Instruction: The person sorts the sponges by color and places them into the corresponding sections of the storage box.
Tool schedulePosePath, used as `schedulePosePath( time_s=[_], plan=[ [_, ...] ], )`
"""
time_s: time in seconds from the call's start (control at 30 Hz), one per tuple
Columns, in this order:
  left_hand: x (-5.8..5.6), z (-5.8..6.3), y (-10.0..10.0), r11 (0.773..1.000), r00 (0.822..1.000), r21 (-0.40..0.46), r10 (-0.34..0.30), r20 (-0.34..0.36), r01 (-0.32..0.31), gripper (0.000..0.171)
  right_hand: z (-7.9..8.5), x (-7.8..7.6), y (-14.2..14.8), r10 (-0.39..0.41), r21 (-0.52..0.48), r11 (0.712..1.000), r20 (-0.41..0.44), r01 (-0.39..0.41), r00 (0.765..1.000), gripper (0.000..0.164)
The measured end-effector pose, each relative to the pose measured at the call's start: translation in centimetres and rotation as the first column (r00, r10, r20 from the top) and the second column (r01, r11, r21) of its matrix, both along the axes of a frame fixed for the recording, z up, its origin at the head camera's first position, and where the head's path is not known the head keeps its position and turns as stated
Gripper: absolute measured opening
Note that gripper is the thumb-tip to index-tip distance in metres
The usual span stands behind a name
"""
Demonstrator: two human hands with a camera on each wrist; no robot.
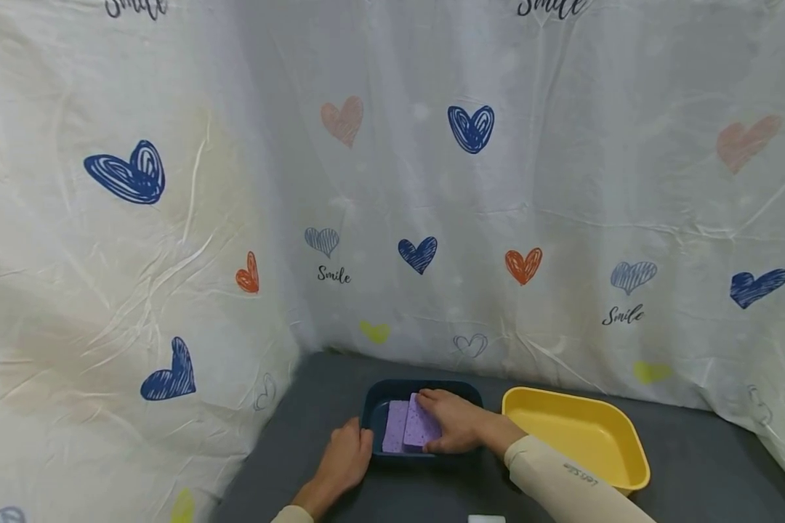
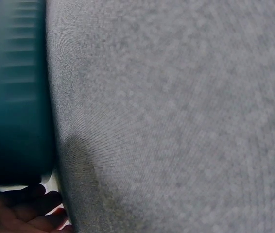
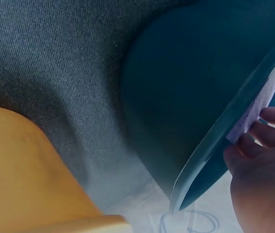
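Observation:
A dark teal basin (image 1: 376, 396) rests on the grey cloth-covered surface, with two purple sponges inside it. One sponge (image 1: 395, 425) lies flat at the left. The other sponge (image 1: 420, 428) overlaps its right edge and is gripped by my right hand (image 1: 458, 421), thumb on the near edge and fingers on the far one. At the basin's left end, my left hand (image 1: 345, 456) holds the wall. In the left wrist view, the fingers (image 2: 35, 206) curl near the basin's end. The right wrist view shows the held sponge (image 3: 261, 104) partly behind the rim.
A yellow basin (image 1: 576, 436) stands just right of the teal one, partly under my right forearm. At the bottom edge, a small white object (image 1: 487, 519) is cut off by the frame. A white curtain (image 1: 392, 181) printed with hearts hangs behind and to the left.

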State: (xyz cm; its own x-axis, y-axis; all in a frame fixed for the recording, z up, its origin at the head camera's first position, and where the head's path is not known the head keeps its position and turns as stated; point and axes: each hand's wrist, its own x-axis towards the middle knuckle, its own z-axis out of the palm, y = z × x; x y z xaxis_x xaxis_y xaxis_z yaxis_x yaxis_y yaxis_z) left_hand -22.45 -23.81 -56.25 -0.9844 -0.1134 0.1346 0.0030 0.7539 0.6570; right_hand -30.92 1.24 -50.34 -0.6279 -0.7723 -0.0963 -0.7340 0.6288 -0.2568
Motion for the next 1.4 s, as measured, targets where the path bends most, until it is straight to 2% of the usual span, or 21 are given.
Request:
schedulePosePath(
  time_s=[0.3,0.47,0.73,0.9,1.1,1.27,1.4],
  plan=[
    [-0.1,0.3,0.1,1.0,1.0,-0.001,0.002,0.015,-0.002,0.017,0.4,0.3,0.1,-0.015,-0.008,1.0,0.002,0.015,1.0,0.092],
    [-0.2,0.1,0.1,1.0,1.0,-0.012,0.0,0.021,0.0,0.016,0.8,0.5,0.6,0.004,-0.014,1.0,-0.012,-0.004,1.0,0.09],
    [-0.2,0.1,0.0,1.0,1.0,-0.014,-0.015,-0.021,0.015,0.017,2.4,0.3,2.7,-0.006,-0.071,0.997,-0.021,0.004,1.0,0.077],
    [-0.2,0.0,-0.4,0.999,0.999,-0.006,-0.04,-0.037,0.039,0.02,3.7,0.5,4.9,-0.044,-0.097,0.995,-0.045,0.039,0.998,0.069],
    [-0.2,-0.1,-0.8,0.999,0.997,0.0,-0.044,-0.061,0.044,0.023,5.0,0.1,7.9,-0.08,-0.12,0.99,-0.069,0.071,0.994,0.066],
    [-0.1,0.2,-1.1,1.0,0.999,0.0,-0.02,-0.041,0.02,0.046,5.7,0.0,11.0,-0.142,-0.139,0.981,-0.054,0.133,0.988,0.068],
    [0.0,0.8,-1.3,1.0,0.997,-0.003,0.001,-0.073,-0.001,0.055,5.9,0.0,13.7,-0.203,-0.143,0.97,-0.03,0.197,0.979,0.068]
  ],
)
